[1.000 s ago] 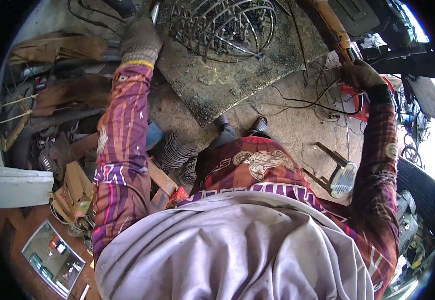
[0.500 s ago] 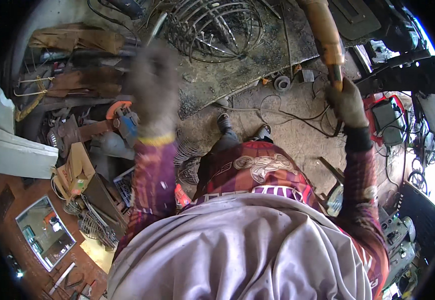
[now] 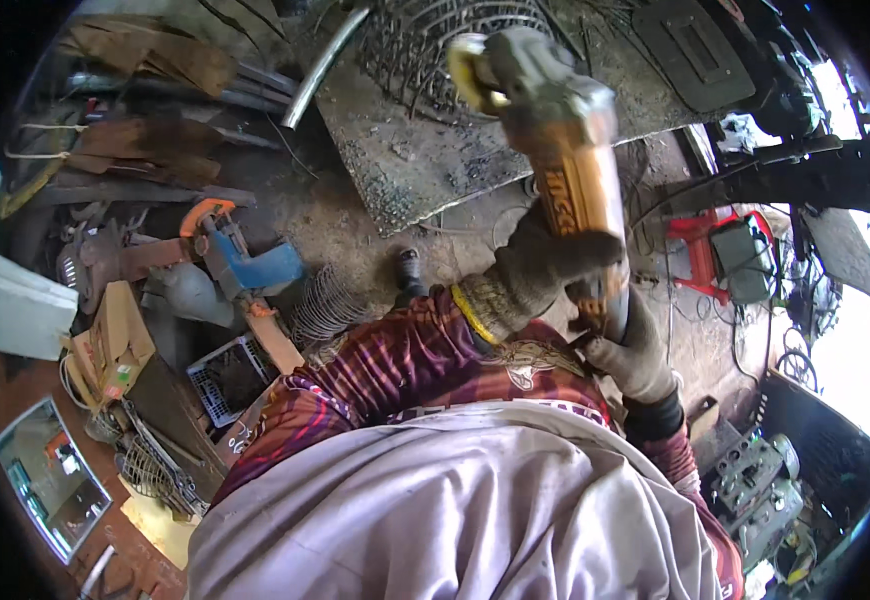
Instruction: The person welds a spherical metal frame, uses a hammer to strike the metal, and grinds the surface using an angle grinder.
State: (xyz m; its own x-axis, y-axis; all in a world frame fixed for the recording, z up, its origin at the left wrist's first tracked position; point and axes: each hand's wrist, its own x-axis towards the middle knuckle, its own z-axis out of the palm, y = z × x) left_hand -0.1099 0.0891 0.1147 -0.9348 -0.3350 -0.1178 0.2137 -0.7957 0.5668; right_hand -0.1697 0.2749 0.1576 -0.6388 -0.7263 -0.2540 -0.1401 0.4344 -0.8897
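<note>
An angle grinder with an orange body and grey metal head is held up in front of my chest, its disc end pointing away from me. My gloved left hand wraps round the middle of its body, thumb across the casing. My gloved right hand grips the narrow rear end, nearer to me. The yellowish disc is partly blurred. Behind it, a dark framework of bent metal rods rests on the low metal table, partly hidden by the grinder.
A shiny metal tube juts over the table's left edge. To the left are a blue and orange tool, wire coils and a cardboard box. On the right stand a red stool and a grey machine. Cables cross the floor.
My left hand has come from the far left across to the grinder and closed on its body. My right hand has drawn the grinder nearer and to the left.
</note>
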